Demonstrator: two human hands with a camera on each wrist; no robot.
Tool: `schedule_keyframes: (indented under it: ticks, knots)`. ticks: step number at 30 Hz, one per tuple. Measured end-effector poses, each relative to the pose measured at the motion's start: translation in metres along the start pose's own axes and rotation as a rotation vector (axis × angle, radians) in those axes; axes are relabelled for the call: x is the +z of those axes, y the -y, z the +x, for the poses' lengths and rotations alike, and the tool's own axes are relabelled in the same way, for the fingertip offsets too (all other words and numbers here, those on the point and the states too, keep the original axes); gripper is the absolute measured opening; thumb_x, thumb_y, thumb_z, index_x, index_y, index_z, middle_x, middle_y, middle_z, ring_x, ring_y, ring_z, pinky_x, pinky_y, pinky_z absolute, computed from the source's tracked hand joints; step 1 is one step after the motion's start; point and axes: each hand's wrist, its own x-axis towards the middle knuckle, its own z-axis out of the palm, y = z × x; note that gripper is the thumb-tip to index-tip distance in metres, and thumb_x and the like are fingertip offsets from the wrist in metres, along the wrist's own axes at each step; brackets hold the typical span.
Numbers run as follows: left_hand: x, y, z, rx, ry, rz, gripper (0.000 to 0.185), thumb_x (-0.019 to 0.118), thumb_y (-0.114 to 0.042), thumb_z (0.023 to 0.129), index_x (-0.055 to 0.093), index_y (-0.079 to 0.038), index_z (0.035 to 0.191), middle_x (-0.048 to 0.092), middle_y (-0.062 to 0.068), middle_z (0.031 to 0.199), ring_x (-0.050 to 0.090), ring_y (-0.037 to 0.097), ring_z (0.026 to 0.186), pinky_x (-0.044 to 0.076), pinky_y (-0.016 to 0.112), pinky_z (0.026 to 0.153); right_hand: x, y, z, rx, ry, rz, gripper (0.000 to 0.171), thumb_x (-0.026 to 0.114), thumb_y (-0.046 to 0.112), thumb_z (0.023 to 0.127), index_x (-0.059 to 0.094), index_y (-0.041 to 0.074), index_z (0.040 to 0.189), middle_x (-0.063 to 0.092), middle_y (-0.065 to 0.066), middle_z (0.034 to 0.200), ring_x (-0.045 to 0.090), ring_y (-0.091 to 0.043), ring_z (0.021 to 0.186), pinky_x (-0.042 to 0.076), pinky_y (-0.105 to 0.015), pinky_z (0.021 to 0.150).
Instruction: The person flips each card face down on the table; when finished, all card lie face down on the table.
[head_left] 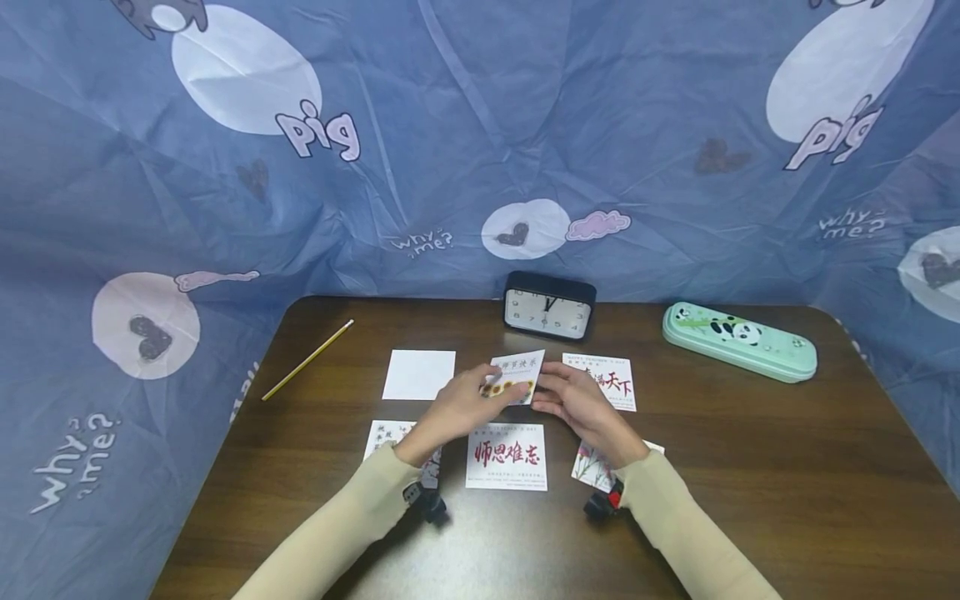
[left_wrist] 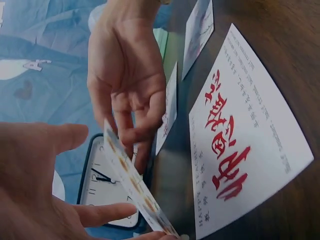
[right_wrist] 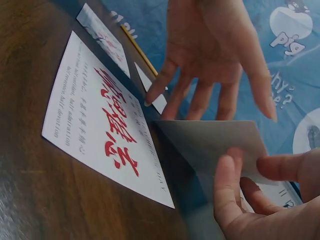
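Note:
A small white card with black lettering and sunflowers stands tilted between the two hands above the table. My right hand pinches its right edge; the right wrist view shows thumb and fingers on opposite faces of the card. My left hand is at the card's left and lower side with fingers spread. In the left wrist view, the left thumb stands off the card and the fingertips lie close to its lower end. Below the hands lies a card with red lettering, flat on the table.
A blank white card and a red-lettered card flank the hands. Forearms partly cover two flowered cards. Behind stand a black clock and a green panda pencil case. A yellow pencil lies left.

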Motion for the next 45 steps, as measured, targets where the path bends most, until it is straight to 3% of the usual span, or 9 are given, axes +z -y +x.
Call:
schedule_keyframes:
  ticks: [8, 13, 21, 26, 34, 36, 39, 42, 45]
  knots:
    - [0.002, -0.003, -0.004, 0.003, 0.023, -0.020, 0.077, 0.060, -0.066, 0.095, 0.055, -0.012, 0.150, 0.062, 0.021, 0.146, 0.064, 0.035, 0.120, 0.054, 0.046, 0.092, 0.008, -0.004, 0.000, 0.023, 0.027, -0.004, 0.053, 0.052, 0.014, 0.108, 0.037, -0.007, 0.154, 0.060, -0.024, 0.138, 0.073, -0.010, 0.099, 0.061, -0.030, 0.100]
    - [0.002, -0.001, -0.006, 0.043, 0.045, -0.147, 0.070, 0.060, -0.058, 0.099, 0.054, -0.011, 0.150, 0.062, 0.024, 0.145, 0.067, 0.038, 0.124, 0.059, 0.050, 0.097, 0.010, -0.005, -0.001, 0.037, 0.040, -0.003, 0.060, 0.054, 0.020, 0.108, 0.032, -0.005, 0.158, 0.046, -0.028, 0.154, 0.068, -0.022, 0.120, 0.055, -0.039, 0.111]
    - [-0.004, 0.000, -0.007, 0.193, 0.020, -0.371, 0.051, 0.067, -0.029, 0.102, 0.057, -0.010, 0.148, 0.064, 0.021, 0.144, 0.069, 0.040, 0.123, 0.060, 0.047, 0.102, 0.014, -0.002, -0.004, 0.015, 0.048, -0.017, 0.075, 0.061, 0.033, 0.105, 0.025, 0.000, 0.162, 0.043, -0.023, 0.161, 0.050, -0.039, 0.146, 0.049, -0.045, 0.117]
    - [-0.004, -0.001, -0.008, 0.253, -0.010, -0.446, 0.047, 0.066, -0.018, 0.102, 0.057, -0.004, 0.146, 0.066, 0.022, 0.139, 0.070, 0.040, 0.121, 0.060, 0.044, 0.103, 0.017, -0.002, -0.003, -0.002, 0.022, -0.042, 0.076, 0.064, 0.036, 0.104, 0.029, 0.000, 0.160, 0.045, -0.024, 0.159, 0.051, -0.039, 0.145, 0.049, -0.047, 0.117]
    - [-0.005, -0.002, -0.007, 0.225, -0.040, -0.580, 0.040, 0.055, -0.020, 0.109, 0.059, 0.001, 0.143, 0.064, 0.024, 0.140, 0.070, 0.041, 0.121, 0.063, 0.037, 0.096, 0.014, -0.003, 0.000, -0.028, -0.106, -0.102, 0.064, 0.071, 0.035, 0.100, 0.047, 0.004, 0.150, 0.059, -0.022, 0.146, 0.068, -0.025, 0.119, 0.060, -0.039, 0.102]
    - [-0.005, -0.001, -0.006, 0.216, -0.082, -0.605, 0.039, 0.057, -0.020, 0.108, 0.062, 0.001, 0.140, 0.067, 0.023, 0.136, 0.070, 0.039, 0.120, 0.063, 0.037, 0.097, 0.013, -0.002, -0.001, -0.035, -0.129, -0.109, 0.061, 0.071, 0.034, 0.100, 0.050, 0.004, 0.148, 0.061, -0.022, 0.144, 0.070, -0.019, 0.110, 0.062, -0.035, 0.097]
    - [-0.006, 0.001, -0.006, 0.208, -0.200, -0.650, 0.033, 0.065, -0.017, 0.103, 0.069, -0.001, 0.132, 0.071, 0.020, 0.131, 0.073, 0.030, 0.114, 0.062, 0.031, 0.096, 0.011, -0.001, -0.002, -0.045, -0.163, -0.109, 0.053, 0.068, 0.031, 0.102, 0.055, 0.004, 0.146, 0.064, -0.021, 0.142, 0.072, -0.013, 0.101, 0.064, -0.029, 0.090]
    - [-0.009, 0.003, -0.004, 0.194, -0.329, -0.688, 0.027, 0.072, -0.013, 0.098, 0.074, -0.005, 0.124, 0.075, 0.017, 0.122, 0.073, 0.017, 0.104, 0.059, 0.022, 0.092, 0.009, 0.001, -0.003, -0.056, -0.189, -0.114, 0.047, 0.064, 0.027, 0.104, 0.057, 0.003, 0.144, 0.065, -0.021, 0.140, 0.073, -0.011, 0.097, 0.064, -0.025, 0.085]
    - [-0.013, 0.005, -0.004, 0.187, -0.403, -0.708, 0.029, 0.075, -0.009, 0.095, 0.074, -0.006, 0.123, 0.074, 0.017, 0.116, 0.071, 0.009, 0.096, 0.058, 0.018, 0.088, 0.007, 0.004, -0.004, -0.072, -0.200, -0.125, 0.044, 0.061, 0.025, 0.106, 0.058, 0.001, 0.143, 0.065, -0.022, 0.138, 0.073, -0.010, 0.095, 0.064, -0.023, 0.083]
